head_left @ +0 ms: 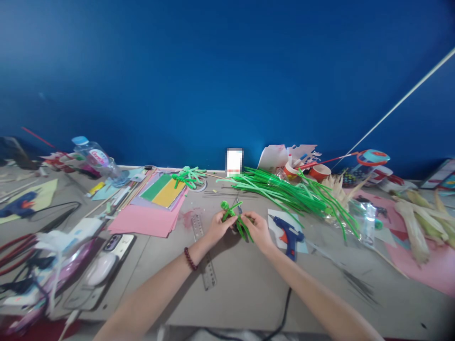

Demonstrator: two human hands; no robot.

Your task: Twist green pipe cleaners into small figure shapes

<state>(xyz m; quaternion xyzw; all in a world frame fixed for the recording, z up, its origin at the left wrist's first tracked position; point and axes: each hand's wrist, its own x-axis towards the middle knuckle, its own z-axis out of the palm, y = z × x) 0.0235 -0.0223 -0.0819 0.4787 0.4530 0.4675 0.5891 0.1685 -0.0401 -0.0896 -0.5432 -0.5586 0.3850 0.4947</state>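
Observation:
Between my two hands is a small figure of twisted green pipe cleaners [243, 230], with a round coiled end at its upper left and several strands pointing down and right. My left hand [221, 226] is closed on its left side, thumb and fingers pinching it. On the other side, my right hand [257, 230] also pinches the figure, the fingers bent around its strands. Just beyond the hands, scissors [239, 204] lie on the table, partly hidden by the figure. A clear ruler [209, 272] lies under my left wrist.
A blue glue gun [292, 237] rests right of my hands, its cable running to the front edge. Behind it spreads a pile of green pipe cleaners [295, 192]. Left are coloured paper sheets [145, 220], finished-looking green shapes [188, 176], a phone [119, 246] and a plastic bottle [95, 156].

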